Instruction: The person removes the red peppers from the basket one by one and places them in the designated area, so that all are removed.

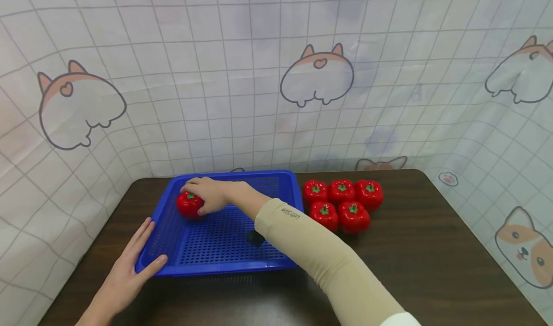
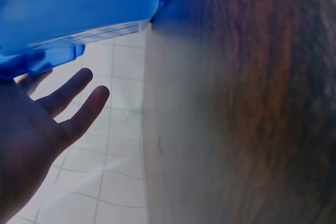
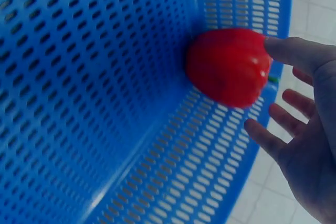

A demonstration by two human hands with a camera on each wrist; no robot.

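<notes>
A shiny red bell pepper [image 1: 188,206] with a green stem sits in the far left corner of a blue perforated plastic basket [image 1: 207,270]. My right hand [image 1: 213,195] is over this pepper. In the right wrist view the thumb [image 3: 294,51] is right at the pepper's side, while the other fingers are spread apart from it. At the basket's near left corner is my left hand [image 1: 123,273], its thumb at the front rim and its straight fingers along the outer left side. From the left wrist, those fingers [image 2: 86,108] show extended beneath the basket's rim.
Several more red bell peppers [image 1: 353,217] stand grouped in two rows just right of the basket, on a dark wooden table [image 1: 432,249]. A white gridded cloth [image 1: 242,100] with cartoon corgi prints hangs behind and at both sides. A small black object [image 1: 256,238] shows under the right forearm.
</notes>
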